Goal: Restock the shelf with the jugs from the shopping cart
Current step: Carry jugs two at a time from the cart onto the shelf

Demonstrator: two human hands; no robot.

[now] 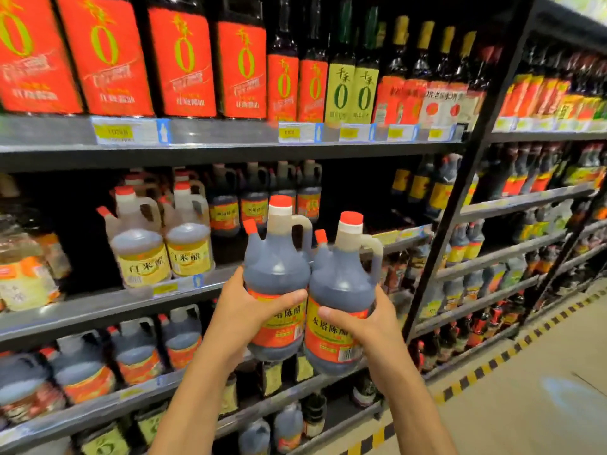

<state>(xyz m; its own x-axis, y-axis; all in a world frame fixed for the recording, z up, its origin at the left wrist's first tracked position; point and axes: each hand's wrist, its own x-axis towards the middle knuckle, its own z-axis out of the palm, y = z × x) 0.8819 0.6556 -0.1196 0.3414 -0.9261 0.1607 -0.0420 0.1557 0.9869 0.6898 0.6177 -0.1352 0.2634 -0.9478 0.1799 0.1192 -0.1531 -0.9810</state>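
Observation:
I hold two dark vinegar jugs with red caps and red-yellow labels side by side in front of the shelf. My left hand (pixel 244 310) grips the left jug (pixel 277 267) around its body. My right hand (pixel 368 320) grips the right jug (pixel 341 284) the same way. Both jugs are upright, touching each other, and level with the middle shelf (pixel 108 305). On that shelf, behind the jugs, stands a row of matching dark jugs (pixel 254 198) with a dark gap to their right. The shopping cart is out of view.
Two pale yellow-labelled vinegar jugs (pixel 161 244) stand left on the middle shelf. Tall red-labelled soy sauce bottles (pixel 184 57) fill the shelf above. More dark jugs (pixel 138 349) sit on the shelf below. A black upright post (pixel 460 198) divides the shelving; striped floor tape (pixel 486 366) runs along the base.

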